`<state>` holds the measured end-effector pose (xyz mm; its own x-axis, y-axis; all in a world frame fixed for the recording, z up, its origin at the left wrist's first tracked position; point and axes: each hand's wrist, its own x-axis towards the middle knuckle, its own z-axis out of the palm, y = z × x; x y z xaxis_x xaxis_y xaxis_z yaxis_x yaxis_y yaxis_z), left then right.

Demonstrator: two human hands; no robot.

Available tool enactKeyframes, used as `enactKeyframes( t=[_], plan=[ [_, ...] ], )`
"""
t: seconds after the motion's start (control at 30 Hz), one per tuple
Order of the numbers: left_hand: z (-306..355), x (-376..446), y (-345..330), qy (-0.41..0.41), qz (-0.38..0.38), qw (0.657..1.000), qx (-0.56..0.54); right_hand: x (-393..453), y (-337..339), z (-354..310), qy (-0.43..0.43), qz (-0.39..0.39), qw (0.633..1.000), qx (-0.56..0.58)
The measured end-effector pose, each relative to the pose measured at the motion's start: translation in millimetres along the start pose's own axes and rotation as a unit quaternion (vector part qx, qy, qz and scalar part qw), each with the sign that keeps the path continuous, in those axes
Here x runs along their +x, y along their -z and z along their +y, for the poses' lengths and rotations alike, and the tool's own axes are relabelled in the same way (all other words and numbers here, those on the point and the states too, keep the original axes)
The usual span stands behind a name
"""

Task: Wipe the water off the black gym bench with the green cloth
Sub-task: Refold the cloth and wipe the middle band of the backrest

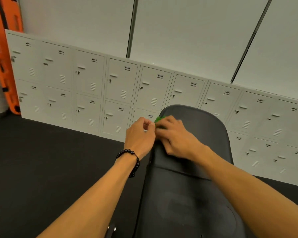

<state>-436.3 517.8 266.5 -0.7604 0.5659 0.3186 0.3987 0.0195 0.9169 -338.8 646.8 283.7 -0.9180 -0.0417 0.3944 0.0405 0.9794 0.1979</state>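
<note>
Mid-task: right hand (175,134) presses the cloth (158,119) on the desk (196,169) at frame centre; left hand (141,134) pinches its edge. No water discernible; lower pad possibly unwiped.

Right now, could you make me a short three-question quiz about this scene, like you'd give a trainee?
1. True or false: the green cloth lies on the floor.
2. Which hand covers most of the cloth? A) the right hand B) the left hand
3. Fill in: the beaded bracelet sits on the ___ wrist.

Key: 1. False: it is on the black gym bench, at its left edge toward the far end. 2. A; the left hand's fingers are curled at the cloth's edge, though whether they pinch it cannot be told. 3. left.
</note>
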Motion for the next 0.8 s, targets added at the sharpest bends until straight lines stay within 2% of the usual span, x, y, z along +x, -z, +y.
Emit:
enactKeyframes(
  t=[0.17, 0.37, 0.5, 0.6, 0.8],
  plan=[
    [20, 22, -12, -0.025, -0.079, 0.996, 0.041, 51, 3, 37, -0.207, 0.018, 0.978, -0.021],
    [36, 38, -46, -0.071, -0.182, 0.97, 0.145, 51, 21, 60, -0.372, 0.036, 0.927, 0.021],
    [41, 36, -64, -0.047, -0.245, 0.929, 0.274, 25, 38, 87, -0.477, 0.023, 0.878, 0.036],
    [41, 29, -77, -0.04, -0.268, 0.897, 0.35, -2, 46, 104, -0.525, 0.043, 0.846, 0.079],
    [35, 31, -86, -0.045, -0.254, 0.887, 0.383, -47, 47, 91, -0.541, 0.114, 0.818, 0.157]
  ],
)
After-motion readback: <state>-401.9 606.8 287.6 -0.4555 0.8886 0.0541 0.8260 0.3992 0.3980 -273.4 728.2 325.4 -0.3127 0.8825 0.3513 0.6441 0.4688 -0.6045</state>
